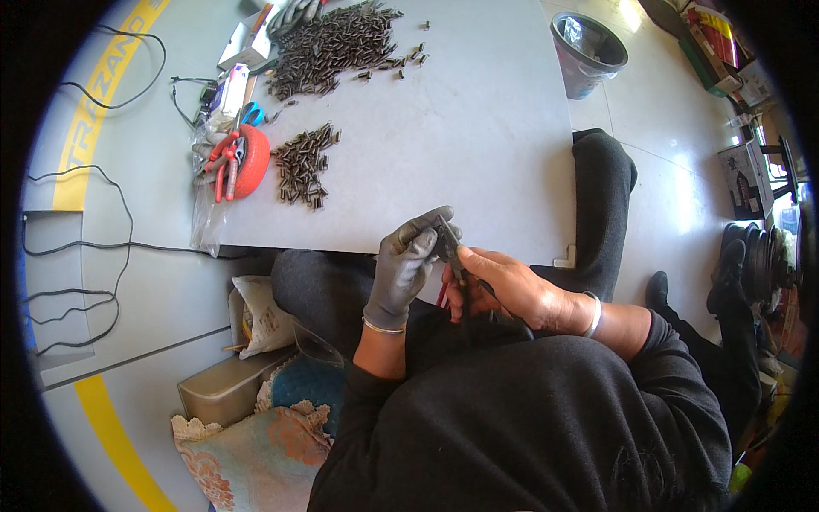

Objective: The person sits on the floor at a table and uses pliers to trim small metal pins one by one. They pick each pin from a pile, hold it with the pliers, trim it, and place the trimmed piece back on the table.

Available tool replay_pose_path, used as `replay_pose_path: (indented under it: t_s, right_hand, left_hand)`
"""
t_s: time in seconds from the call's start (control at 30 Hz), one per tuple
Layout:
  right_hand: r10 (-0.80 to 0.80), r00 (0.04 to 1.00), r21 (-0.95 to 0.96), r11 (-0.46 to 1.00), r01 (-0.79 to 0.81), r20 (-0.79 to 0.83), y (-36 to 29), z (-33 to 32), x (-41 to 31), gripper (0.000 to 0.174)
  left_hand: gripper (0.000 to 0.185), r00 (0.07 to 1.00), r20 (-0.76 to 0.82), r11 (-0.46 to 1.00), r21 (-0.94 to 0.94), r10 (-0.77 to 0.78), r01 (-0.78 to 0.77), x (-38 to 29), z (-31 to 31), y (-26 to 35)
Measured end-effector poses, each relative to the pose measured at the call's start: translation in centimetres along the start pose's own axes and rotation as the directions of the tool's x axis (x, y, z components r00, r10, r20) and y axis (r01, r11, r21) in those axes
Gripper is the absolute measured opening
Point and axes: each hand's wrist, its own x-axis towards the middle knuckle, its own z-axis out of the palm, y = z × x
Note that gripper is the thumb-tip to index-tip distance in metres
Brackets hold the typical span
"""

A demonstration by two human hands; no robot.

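Observation:
My left hand (404, 272), in a grey coated work glove, is curled above the table's front edge. Its thumb and fingertips close in around the tips of a pair of pliers (452, 246); whatever small piece may be between them is too hidden to make out. The bare right hand (502, 281) grips the dark handles of these pliers, jaws pointing up and to the left. Below the jaws a bit of red (442, 294) shows by the right fingers. Beyond the hands, a small pile of dark metal coil springs (306, 168) lies on the grey table (448, 141).
A larger heap of springs (339, 48) lies at the back, a few scattered beside it. At the left are a red round holder (256, 160) with red-handled pliers (227, 169), blue-handled scissors (254, 114) and a carton (229, 93). A waste bin (585, 54) stands right of the table.

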Motion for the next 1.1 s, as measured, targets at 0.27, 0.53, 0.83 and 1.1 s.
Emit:
replay_pose_path:
  t_s: [0.27, 0.53, 0.83, 1.1]
  right_hand:
    - [-0.059, 0.998, -0.073, 0.996, 0.060, 0.016, 0.1, 0.5, 0.0, 0.048]
    - [0.081, 0.984, 0.222, 0.968, -0.116, 0.158, 0.2, 1.1, -1.2, 0.043]
    - [0.149, 0.966, 0.162, 0.969, -0.185, 0.213, 1.6, 0.4, -1.5, 0.033]
    - [0.149, 0.976, 0.134, 0.976, -0.171, 0.160, 2.5, 0.6, -1.2, 0.031]
  left_hand:
    - [0.028, 0.999, -0.037, 1.000, -0.007, -0.008, 0.007, -0.3, 0.2, 0.3]
    - [0.025, 0.996, 0.027, 0.978, -0.190, -0.081, 0.085, -0.9, -0.5, -0.1]
    - [0.023, 0.986, 0.066, 0.957, -0.238, -0.156, 0.167, -0.4, -0.8, -0.4]
    - [0.019, 0.988, 0.045, 0.953, -0.263, -0.145, 0.151, -0.7, -0.9, -0.8]
